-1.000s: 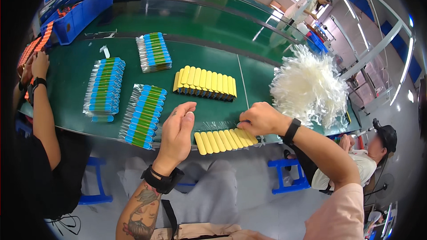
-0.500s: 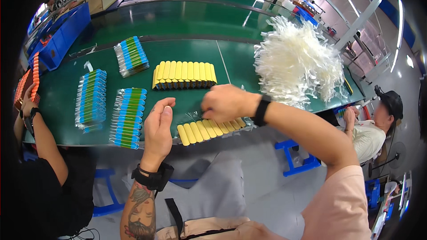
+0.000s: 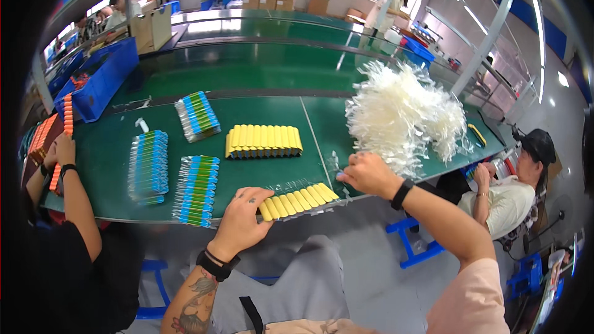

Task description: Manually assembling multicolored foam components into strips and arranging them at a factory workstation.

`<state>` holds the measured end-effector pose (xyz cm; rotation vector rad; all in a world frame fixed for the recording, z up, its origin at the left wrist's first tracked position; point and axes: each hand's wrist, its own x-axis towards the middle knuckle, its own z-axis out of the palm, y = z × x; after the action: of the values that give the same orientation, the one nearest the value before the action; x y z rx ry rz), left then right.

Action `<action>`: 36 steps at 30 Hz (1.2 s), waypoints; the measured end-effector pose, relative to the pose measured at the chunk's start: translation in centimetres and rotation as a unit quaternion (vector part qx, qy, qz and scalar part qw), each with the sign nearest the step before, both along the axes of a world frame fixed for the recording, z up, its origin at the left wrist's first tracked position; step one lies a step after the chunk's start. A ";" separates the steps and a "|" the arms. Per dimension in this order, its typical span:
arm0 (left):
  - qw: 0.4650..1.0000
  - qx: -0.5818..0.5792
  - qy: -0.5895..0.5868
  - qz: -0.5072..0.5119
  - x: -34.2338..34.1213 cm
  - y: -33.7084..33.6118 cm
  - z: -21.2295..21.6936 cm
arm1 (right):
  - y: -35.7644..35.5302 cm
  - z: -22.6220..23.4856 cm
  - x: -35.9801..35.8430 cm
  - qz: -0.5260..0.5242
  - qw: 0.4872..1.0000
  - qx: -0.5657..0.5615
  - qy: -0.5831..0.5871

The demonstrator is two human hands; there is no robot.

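Note:
A short row of yellow cylinders (image 3: 298, 201), apparently battery cells, lies at the near table edge with clear film strips along its far side. My left hand (image 3: 244, 221) grips the row's left end between thumb and fingers. Off the row's right end, my right hand (image 3: 371, 174) hovers with fingers pinched together; whatever they hold is too small to make out. Clear plastic scraps (image 3: 333, 161) lie beside those fingertips. Farther back stands a stacked yellow block of similar cylinders (image 3: 263, 140).
Blue-and-green cell stacks (image 3: 148, 164), (image 3: 197, 190), (image 3: 198, 115) lie left on the green table (image 3: 247, 108). A large heap of translucent strips (image 3: 402, 114) sits right. Left, a co-worker's hands (image 3: 60, 151) hold an orange row; another person (image 3: 510, 188) sits right, near a blue stool (image 3: 411, 241).
My right hand has moved off the yellow row to the right. My left hand has closed in on the row's left end. The view has tilted up.

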<state>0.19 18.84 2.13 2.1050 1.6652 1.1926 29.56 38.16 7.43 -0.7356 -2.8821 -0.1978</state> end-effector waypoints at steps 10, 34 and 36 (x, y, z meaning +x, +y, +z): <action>0.953 -0.042 -0.283 0.105 -0.8 3.0 0.2 | -4.9 4.5 -11.5 -0.066 0.915 -0.389 0.078; 0.946 -0.008 -0.312 0.089 -0.3 2.6 0.3 | -5.7 2.9 -17.0 0.071 0.985 -0.150 -0.050; 0.951 0.008 -0.298 0.085 -0.5 2.8 0.5 | -5.2 3.0 -16.9 0.077 0.981 -0.168 -0.053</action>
<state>-0.33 21.62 2.63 1.4088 1.5529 1.6822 12.62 32.93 10.44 -0.5607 -3.0955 0.2848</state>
